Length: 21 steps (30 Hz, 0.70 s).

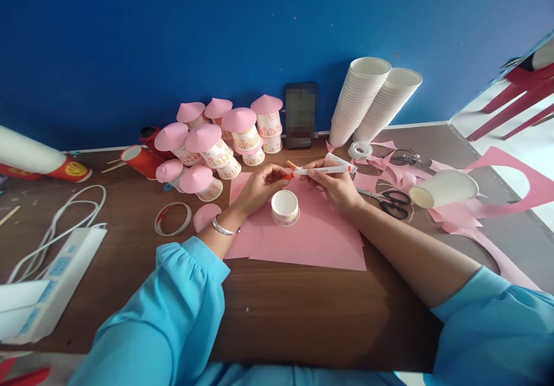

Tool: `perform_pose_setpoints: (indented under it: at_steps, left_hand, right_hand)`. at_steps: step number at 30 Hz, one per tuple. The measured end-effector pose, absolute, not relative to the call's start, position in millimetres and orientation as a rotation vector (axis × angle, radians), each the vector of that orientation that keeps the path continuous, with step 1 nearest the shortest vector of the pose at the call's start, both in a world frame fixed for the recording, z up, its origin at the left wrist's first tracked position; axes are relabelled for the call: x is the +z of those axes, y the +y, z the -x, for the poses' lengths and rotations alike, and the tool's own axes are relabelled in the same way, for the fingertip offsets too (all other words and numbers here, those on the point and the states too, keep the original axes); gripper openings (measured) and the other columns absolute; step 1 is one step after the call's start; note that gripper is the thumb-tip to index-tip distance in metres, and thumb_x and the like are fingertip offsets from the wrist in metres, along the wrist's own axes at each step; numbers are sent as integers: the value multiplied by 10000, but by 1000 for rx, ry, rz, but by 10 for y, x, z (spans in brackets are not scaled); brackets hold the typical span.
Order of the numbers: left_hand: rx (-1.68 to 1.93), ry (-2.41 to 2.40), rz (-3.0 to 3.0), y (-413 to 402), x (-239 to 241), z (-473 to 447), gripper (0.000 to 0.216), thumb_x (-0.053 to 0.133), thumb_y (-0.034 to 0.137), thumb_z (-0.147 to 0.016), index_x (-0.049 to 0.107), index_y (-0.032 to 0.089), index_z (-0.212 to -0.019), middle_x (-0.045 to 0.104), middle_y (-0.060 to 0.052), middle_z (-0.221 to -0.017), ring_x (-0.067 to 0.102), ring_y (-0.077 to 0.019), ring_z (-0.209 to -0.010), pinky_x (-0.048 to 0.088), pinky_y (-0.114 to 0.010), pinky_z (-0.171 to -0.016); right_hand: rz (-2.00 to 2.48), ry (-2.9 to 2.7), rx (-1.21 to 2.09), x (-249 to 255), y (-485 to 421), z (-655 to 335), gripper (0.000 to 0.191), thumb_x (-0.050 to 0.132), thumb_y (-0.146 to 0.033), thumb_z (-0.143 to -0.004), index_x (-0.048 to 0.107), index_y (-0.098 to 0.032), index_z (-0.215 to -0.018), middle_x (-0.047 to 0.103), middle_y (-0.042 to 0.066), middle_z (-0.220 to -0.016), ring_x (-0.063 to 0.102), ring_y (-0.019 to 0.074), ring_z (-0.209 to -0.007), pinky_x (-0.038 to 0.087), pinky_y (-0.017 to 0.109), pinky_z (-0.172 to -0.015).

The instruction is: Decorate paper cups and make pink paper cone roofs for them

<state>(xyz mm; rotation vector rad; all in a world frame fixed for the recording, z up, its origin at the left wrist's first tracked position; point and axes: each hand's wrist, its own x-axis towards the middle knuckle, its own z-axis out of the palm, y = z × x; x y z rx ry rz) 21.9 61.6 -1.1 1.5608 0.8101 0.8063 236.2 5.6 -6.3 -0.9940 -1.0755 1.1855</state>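
Observation:
My left hand (259, 185) and my right hand (335, 187) meet above a pink paper sheet (315, 239) on the wooden table. Between them they hold a white marker pen (322, 170) lying level. The left fingers pinch its orange end, which may be the cap. The right hand grips the white barrel. A short cut paper cup (285, 207) stands upside down on the pink sheet just below both hands. A small pink paper disc (206, 216) lies to the left of my left wrist.
Several cups with pink cone lids (219, 141) are piled at the back. Two stacks of white cups (372, 100) lean on the blue wall. Scissors (389, 200), a tape roll (360, 149), a tipped white cup (444, 188) and pink scraps lie right; a power strip (56, 279) left.

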Motion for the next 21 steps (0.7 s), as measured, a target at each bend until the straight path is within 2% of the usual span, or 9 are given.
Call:
perform_pose_setpoints:
  at_steps: [6, 10, 13, 16, 19, 21]
  left_hand:
    - [819, 795, -1574, 617, 25, -219, 342, 852, 438, -791, 713, 180, -967, 775, -58, -1001, 698, -176, -874, 552, -336, -807]
    - [810, 815, -1614, 583, 61, -215, 346, 851, 466, -782, 720, 180, -926, 765, -43, -903, 664, -160, -768, 529, -318, -711]
    - [837, 815, -1583, 570, 82, -206, 355, 865, 466, -760, 716, 179, -906, 752, -34, -847, 656, -161, -747, 520, -315, -686]
    - [857, 785, -1525, 571, 97, -193, 345, 870, 450, -757, 715, 177, -900, 739, -25, -815, 665, -164, -764, 541, -331, -735]
    - [856, 776, -1493, 576, 112, -179, 345, 877, 447, -750, 717, 179, -899, 743, -25, -820, 671, -166, -770, 554, -347, -769]
    - [851, 784, -1492, 576, 121, -173, 356, 881, 457, -740, 717, 181, -894, 751, -29, -833, 679, -171, -772, 559, -355, -777]
  right_hand:
    - [1072, -1175, 1145, 14, 24, -2339, 325, 836, -493, -794, 727, -193, -859, 761, 45, -791, 600, 150, -642, 483, 302, -605]
    - [1123, -1295, 1113, 90, -16, -2304, 379, 841, -541, -768, 748, -184, -853, 738, 57, -816, 605, 163, -672, 495, 314, -608]
    - [1070, -1251, 1160, 84, -25, -2318, 457, 884, -542, -730, 745, -199, -997, 700, 27, -857, 587, 144, -656, 494, 300, -581]
    - [952, -1138, 1211, 56, -23, -2350, 489, 865, -531, -786, 705, -224, -1130, 633, -29, -746, 548, 120, -588, 462, 274, -540]
    - [922, -1094, 1193, 48, -26, -2364, 350, 829, -525, -841, 706, -205, -913, 592, -36, -634, 518, 113, -530, 432, 274, -516]
    - [954, -1099, 1183, 56, -31, -2361, 361, 841, -522, -830, 686, -198, -797, 624, -15, -647, 538, 117, -524, 441, 283, -515]
